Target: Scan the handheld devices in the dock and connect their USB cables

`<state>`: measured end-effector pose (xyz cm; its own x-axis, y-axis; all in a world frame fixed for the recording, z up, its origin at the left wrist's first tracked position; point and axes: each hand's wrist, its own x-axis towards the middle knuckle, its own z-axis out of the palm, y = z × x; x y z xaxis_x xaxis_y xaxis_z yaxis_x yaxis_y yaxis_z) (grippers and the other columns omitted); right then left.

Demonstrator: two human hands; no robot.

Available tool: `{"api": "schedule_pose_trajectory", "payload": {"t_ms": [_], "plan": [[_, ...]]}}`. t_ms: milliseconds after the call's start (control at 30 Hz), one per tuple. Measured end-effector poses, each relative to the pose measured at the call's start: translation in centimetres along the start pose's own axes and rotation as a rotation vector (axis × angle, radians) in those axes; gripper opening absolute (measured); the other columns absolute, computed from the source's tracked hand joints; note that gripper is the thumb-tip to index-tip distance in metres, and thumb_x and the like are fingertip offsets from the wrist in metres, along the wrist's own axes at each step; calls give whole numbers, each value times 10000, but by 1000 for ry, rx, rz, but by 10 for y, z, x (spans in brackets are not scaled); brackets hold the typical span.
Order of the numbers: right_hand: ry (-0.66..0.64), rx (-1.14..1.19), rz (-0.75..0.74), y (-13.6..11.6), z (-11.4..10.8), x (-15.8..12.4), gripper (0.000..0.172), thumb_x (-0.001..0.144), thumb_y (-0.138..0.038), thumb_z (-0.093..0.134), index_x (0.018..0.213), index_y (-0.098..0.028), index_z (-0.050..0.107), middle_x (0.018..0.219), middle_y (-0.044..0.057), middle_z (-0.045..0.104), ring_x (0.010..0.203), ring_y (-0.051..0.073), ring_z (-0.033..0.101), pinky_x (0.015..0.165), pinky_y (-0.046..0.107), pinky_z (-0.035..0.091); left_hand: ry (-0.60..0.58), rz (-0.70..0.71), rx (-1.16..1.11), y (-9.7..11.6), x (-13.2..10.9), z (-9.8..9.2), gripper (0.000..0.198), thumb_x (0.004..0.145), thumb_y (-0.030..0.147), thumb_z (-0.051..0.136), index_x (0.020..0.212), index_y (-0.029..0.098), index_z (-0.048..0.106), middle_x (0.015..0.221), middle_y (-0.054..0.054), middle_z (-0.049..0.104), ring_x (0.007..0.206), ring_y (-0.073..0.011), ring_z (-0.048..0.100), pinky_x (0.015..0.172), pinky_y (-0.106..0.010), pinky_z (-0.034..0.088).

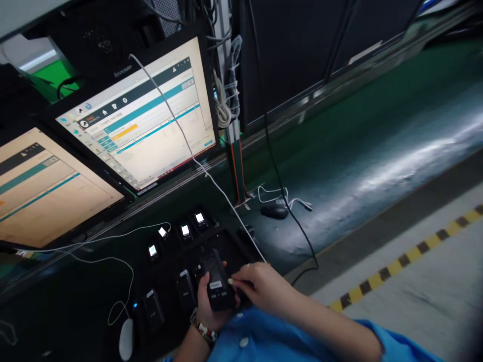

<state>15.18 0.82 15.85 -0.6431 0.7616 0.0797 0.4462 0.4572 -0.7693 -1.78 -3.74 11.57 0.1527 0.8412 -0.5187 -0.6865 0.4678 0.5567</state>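
My left hand (208, 307) is wrapped round a black handheld radio (217, 276) with a white label and a short antenna stub at its top. At the radio's right side, my right hand (260, 284) pinches a small whitish cable plug (230, 282); whether it is inserted cannot be made out. A white cable (222, 193) hangs from the top of the monitor down to my right hand. Beneath both hands lies a black tray (228, 246) with similar black devices (154, 309) in its slots. Several small lit screens (185, 230) show along its far side.
Two monitors (151, 115) stand at the back left, beside a metal post with bundled cables (224, 108). A white mouse (126, 339) lies at the left, a black mouse (274, 211) right of the tray. A black cable (277, 171) crosses the green bench top (362, 141).
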Motion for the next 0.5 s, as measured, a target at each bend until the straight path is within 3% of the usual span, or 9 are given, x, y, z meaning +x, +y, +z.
{"api": "schedule_pose_trajectory", "payload": {"t_ms": [100, 200, 367, 500], "plan": [[-28, -61, -56, 1, -2, 0, 282, 880, -163, 486, 682, -204, 682, 708, 26, 687, 690, 175, 627, 642, 262, 378, -1, 45, 36, -4, 2, -4, 653, 672, 600, 641, 1175, 187, 598, 669, -33, 713, 532, -175, 639, 570, -317, 476], [-82, -7, -115, 1, -6, 2, 286, 883, -162, 494, 678, -209, 686, 722, 14, 706, 702, 164, 636, 657, 248, 387, -31, 2, 31, -6, 5, -9, 667, 690, 621, 629, 1181, 173, 583, 659, -40, 707, 548, -208, 654, 595, -352, 494], [-85, 80, -124, 4, -7, 6, 267, 848, -127, 509, 643, -183, 671, 672, 6, 694, 641, 133, 619, 613, 212, 389, -122, -15, 24, -8, 7, -10, 608, 740, 605, 615, 1161, 167, 581, 670, -36, 708, 491, -177, 630, 486, -264, 426], [-109, 60, -156, 13, -5, 14, 280, 863, -123, 482, 672, -169, 681, 695, 19, 701, 666, 128, 635, 645, 194, 416, -144, 34, 80, -6, 17, -12, 591, 785, 598, 561, 1160, 142, 576, 708, -46, 704, 531, -171, 638, 499, -261, 448]]}}
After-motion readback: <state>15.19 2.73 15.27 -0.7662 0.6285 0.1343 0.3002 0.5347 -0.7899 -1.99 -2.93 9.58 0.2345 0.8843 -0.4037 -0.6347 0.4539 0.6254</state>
